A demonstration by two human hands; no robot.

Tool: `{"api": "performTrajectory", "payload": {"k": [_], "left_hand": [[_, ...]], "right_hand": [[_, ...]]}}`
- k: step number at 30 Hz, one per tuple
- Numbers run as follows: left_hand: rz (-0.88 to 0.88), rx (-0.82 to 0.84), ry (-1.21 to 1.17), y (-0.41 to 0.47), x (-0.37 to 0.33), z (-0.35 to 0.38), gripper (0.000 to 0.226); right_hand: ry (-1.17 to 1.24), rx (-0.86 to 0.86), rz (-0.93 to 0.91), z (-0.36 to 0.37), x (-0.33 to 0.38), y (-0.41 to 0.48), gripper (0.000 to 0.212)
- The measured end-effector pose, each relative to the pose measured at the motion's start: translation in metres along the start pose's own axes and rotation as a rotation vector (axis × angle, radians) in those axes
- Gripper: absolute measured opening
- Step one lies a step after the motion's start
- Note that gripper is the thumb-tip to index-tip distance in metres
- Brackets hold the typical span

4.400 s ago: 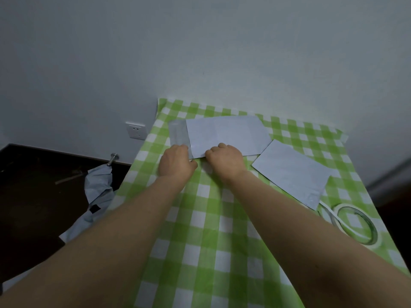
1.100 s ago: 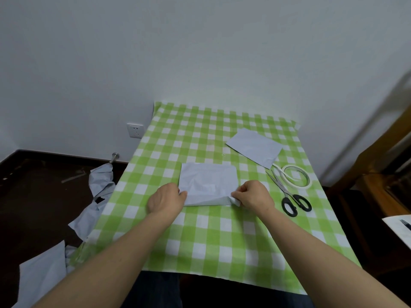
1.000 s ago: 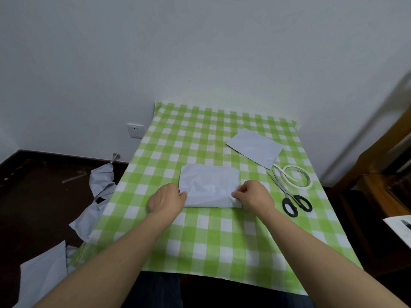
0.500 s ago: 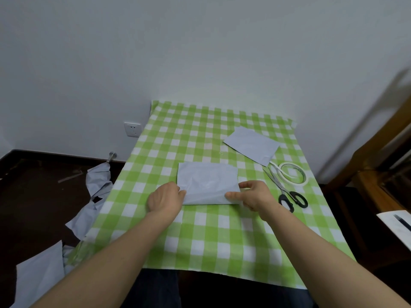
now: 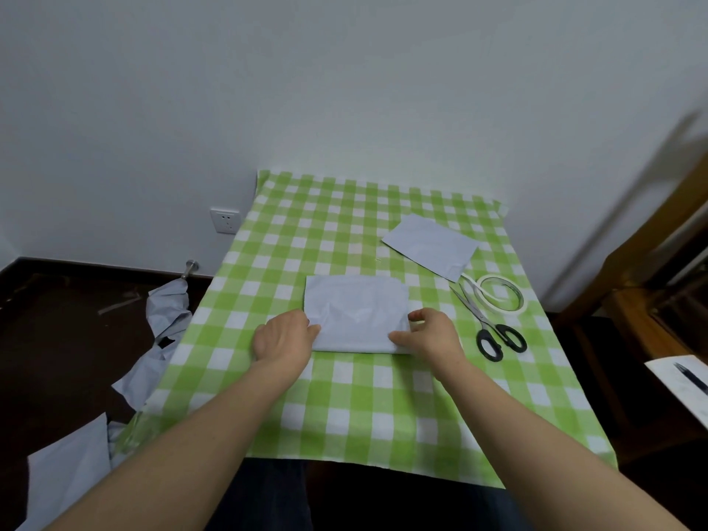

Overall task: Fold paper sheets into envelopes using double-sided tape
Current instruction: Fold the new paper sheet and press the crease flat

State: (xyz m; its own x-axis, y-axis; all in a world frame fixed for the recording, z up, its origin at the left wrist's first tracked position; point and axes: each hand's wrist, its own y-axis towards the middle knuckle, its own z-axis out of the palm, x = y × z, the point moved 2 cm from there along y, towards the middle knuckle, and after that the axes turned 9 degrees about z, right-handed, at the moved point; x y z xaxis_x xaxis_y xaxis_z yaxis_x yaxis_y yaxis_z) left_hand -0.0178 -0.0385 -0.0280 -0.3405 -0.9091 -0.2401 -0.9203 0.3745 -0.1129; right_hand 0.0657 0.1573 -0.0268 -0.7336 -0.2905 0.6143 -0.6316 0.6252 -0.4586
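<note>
**On the worktop's middle: bedding down the fold**

Between your two hands lies the folded sheet [image 5: 356, 320], flat on the green checked worktop [image 5: 344, 415], its near edge towards you. Your left hand [image 5: 283, 339] sits at the sheet's left edge with the fingers bent. Their tips are hidden, so I cannot tell whether they pinch the paper or only steady it. Your right hand [image 5: 433, 335] is spread, with the thumb laid flat across the near right corner and the forefinger out along the right edge.

You look to be pressing the fold closed, probably so that the tape takes. Next, run firm pressure along the near edge from corner to corner while the left hand stops the sheet from sliding.

Four seconds back the sheet lay bigger and unfolded at the far end of the worktop, with both hands at its near edge. A second ago your right hand held the near right corner lifted, and that corner is down now.

A second sheet [image 5: 429, 245], the scissors [image 5: 486, 320] and the tape roll [image 5: 502, 297] lie to the right, apart from your hands.
</note>
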Motion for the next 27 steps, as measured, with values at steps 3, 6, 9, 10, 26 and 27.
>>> {"api": "performTrajectory", "payload": {"k": [3,6,9,10,26,27], "left_hand": [[0.003,-0.008,-0.002,0.0,0.0,0.001,0.036],[0.008,-0.013,-0.028,0.0,0.002,0.003,0.04],[0.017,-0.019,-0.053,0.0,0.003,0.003,0.043],[0.015,-0.023,-0.063,-0.001,0.002,0.003,0.044],[-0.029,0.064,-0.125,0.002,0.002,-0.001,0.033],[-0.026,0.057,-0.124,0.003,0.002,-0.001,0.032]], "right_hand": [[-0.021,-0.008,-0.008,-0.001,-0.002,-0.006,0.059],[-0.018,-0.023,-0.013,0.0,-0.005,-0.009,0.053],[-0.043,-0.048,-0.052,0.004,-0.007,-0.009,0.035],[-0.053,-0.061,-0.057,0.004,-0.007,-0.01,0.028],[-0.18,-0.058,-0.002,0.003,0.0,-0.016,0.02],[-0.191,-0.064,-0.003,0.002,0.001,-0.016,0.02]]}}
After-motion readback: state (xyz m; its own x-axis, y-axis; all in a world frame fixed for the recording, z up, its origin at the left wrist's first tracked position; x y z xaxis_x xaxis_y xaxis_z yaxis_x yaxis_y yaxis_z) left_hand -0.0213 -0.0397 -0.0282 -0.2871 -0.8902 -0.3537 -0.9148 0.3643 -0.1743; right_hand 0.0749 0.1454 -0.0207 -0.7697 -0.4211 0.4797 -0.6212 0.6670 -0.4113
